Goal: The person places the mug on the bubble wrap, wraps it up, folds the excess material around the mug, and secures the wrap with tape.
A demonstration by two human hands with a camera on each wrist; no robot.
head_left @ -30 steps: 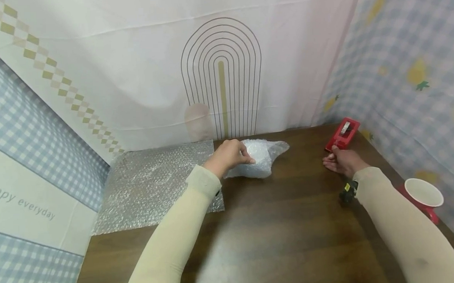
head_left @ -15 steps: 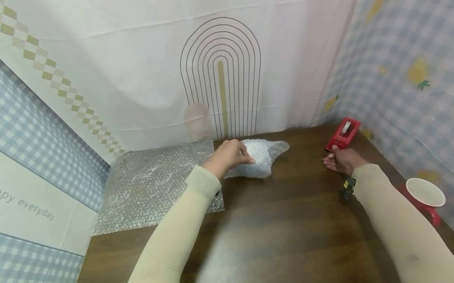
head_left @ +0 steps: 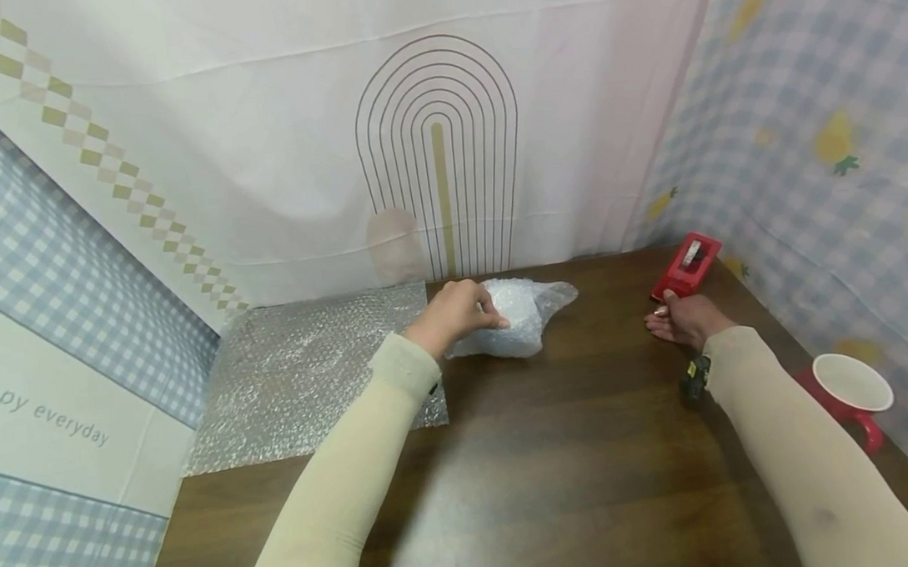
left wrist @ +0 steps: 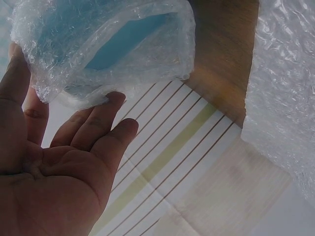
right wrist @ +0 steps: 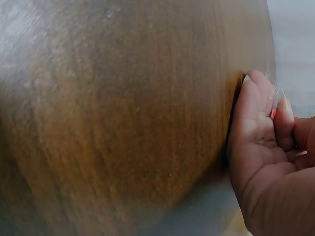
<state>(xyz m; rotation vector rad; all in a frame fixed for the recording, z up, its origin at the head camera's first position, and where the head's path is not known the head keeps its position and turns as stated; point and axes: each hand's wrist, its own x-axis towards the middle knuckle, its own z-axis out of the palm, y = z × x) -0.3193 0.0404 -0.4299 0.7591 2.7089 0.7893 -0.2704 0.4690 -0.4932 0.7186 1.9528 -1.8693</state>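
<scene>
A bubble-wrapped bundle [head_left: 524, 321] lies near the table's back edge, its loose end pointing right. My left hand [head_left: 455, 315] holds its left side, thumb on top. In the left wrist view, the left hand [left wrist: 64, 162] has its fingers against the bundle [left wrist: 54, 29], and something light blue [left wrist: 125, 42] shows inside. At the back right, my right hand [head_left: 690, 319] is at the near end of a red tape dispenser [head_left: 681, 277]. In the right wrist view, the right hand [right wrist: 273, 157] pinches clear tape by its end, and its other fingers lie along the tabletop.
A flat bubble wrap sheet [head_left: 314, 372] covers the table's back left, beside my left forearm. A red cup with a white inside [head_left: 851, 382] stands at the right edge, beyond my right sleeve. Patterned cloth [head_left: 284, 156] hangs behind and at both sides.
The head view has shifted very slightly. Both hands keep their places at the bundle and the dispenser.
</scene>
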